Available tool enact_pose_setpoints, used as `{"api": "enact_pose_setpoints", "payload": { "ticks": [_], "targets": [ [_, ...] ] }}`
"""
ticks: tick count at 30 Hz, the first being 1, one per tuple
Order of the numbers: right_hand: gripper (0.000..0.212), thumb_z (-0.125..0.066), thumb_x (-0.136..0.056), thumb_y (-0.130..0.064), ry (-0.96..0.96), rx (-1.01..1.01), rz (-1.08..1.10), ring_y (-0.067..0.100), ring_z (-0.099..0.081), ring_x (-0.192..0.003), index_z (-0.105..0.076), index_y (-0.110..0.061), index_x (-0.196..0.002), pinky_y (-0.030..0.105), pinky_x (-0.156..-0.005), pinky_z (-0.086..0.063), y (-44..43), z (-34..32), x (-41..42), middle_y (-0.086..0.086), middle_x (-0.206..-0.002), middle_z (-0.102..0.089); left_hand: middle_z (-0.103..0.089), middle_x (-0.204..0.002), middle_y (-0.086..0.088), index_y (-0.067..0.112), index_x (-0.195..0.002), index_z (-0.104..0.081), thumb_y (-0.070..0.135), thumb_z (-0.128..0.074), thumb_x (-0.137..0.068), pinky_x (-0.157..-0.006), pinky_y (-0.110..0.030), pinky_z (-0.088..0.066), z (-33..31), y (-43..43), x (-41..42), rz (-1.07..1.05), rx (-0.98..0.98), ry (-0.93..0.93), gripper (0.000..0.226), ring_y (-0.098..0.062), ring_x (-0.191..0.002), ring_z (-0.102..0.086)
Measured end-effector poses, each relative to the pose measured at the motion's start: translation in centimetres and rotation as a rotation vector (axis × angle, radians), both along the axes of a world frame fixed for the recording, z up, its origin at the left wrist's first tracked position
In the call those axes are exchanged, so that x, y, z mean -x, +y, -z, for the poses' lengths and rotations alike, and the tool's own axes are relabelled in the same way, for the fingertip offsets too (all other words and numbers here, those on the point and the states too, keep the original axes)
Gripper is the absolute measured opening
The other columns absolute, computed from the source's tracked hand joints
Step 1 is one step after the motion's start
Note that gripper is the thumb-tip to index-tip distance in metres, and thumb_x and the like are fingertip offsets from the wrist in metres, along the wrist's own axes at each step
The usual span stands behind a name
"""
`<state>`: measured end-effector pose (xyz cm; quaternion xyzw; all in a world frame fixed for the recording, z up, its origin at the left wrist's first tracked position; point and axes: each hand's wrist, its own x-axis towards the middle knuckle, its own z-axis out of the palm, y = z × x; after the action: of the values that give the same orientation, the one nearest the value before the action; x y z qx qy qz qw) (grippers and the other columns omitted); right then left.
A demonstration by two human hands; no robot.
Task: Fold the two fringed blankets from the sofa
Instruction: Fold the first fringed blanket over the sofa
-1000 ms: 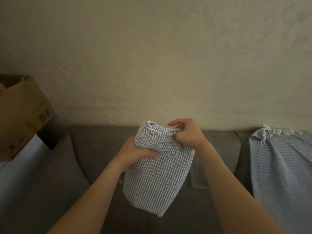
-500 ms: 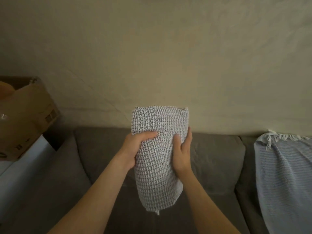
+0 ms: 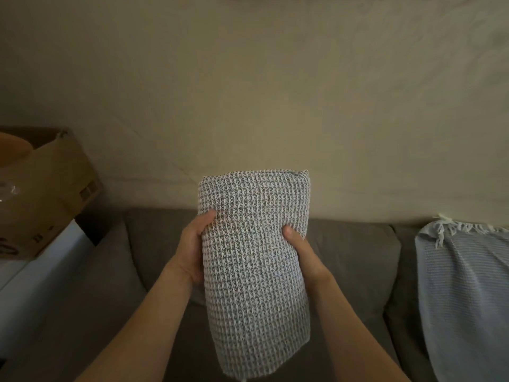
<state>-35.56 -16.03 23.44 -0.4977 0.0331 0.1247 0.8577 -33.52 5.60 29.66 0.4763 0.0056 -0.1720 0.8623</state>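
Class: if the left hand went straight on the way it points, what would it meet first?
The folded blanket, which the left hand grips. Past that likely the sofa back, but depth is unclear.

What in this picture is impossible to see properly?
- Head view: the fingers of the left hand and the right hand are behind the folded grey blanket; only the thumbs show.
- Head view: the blue blanket runs off the right and bottom edges, so its full spread is cut off.
- Head view: the cardboard box is cut by the left edge, and its contents are too dim and blurred to name.
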Motion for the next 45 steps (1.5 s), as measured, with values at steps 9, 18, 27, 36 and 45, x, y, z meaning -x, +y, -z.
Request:
{"api": "enact_pose_setpoints", "payload": {
  "ticks": [9,18,27,36,45],
  "targets": [
    [0.07,-0.074,-0.08,-0.068,0.077,0.166,-0.179,0.02,-0.071,-0.12,-0.063,-0.025,-0.135,0.034,-0.096,-0.056,-2.0,-1.0,0.4,0.0,-0.129,-0.075,-0.08,-0.11,-0.016,0.01,-0.111,-0.08,0.045,-0.052,-0.088,-0.076,-0.041,-0.064,0.3,-1.1,1.2,-0.097,-0.012,0.015,0.05,-0.026,-0.089,-0.08],
    [0.039,-0.087,-0.085,-0.027,0.004,0.175,0.216,0.025,-0.078,-0.102,-0.074,-0.014,-0.119,0.05,-0.096,-0.061,-1.1,-1.0,0.7,0.003,-0.11,-0.081,-0.078,-0.123,-0.012,0.02,-0.134,-0.066,0.058,-0.062,-0.095,-0.096,-0.045,-0.054,3.3,-2.0,2.4,-0.075,-0.314,0.228,0.055,-0.032,-0.117,-0.072],
    [0.083,-0.093,-0.066,-0.064,0.153,0.487,-0.248,0.019,-0.073,-0.115,-0.061,-0.033,-0.137,0.048,-0.108,-0.054,-2.1,2.2,0.2,-0.007,-0.128,-0.074,-0.079,-0.113,0.0,0.029,-0.125,-0.065,0.014,-0.085,-0.083,-0.095,-0.046,-0.059,6.2,-0.1,4.3,-0.111,-0.704,0.13,0.049,-0.024,-0.105,-0.077],
    [0.059,-0.09,-0.079,-0.042,0.216,0.451,-0.181,0.018,-0.073,-0.111,-0.066,-0.027,-0.13,0.043,-0.103,-0.056,3.9,7.0,-0.1,-0.005,-0.125,-0.075,-0.079,-0.11,0.002,0.029,-0.12,-0.067,0.003,-0.084,-0.078,-0.088,-0.033,-0.061,9.2,5.4,4.4,-0.051,-0.904,-0.006,0.052,-0.014,-0.101,-0.076],
    [0.096,-0.095,-0.059,-0.066,0.129,0.617,-0.214,0.015,-0.069,-0.12,-0.054,-0.034,-0.14,0.041,-0.105,-0.056,19.8,11.9,-4.1,-0.01,-0.133,-0.068,-0.058,-0.13,0.008,0.021,-0.153,-0.038,0.025,-0.085,-0.084,-0.087,-0.024,-0.048,13.0,18.4,1.5,-0.279,-1.036,0.031,0.083,-0.008,-0.111,-0.06]
  ]
}}
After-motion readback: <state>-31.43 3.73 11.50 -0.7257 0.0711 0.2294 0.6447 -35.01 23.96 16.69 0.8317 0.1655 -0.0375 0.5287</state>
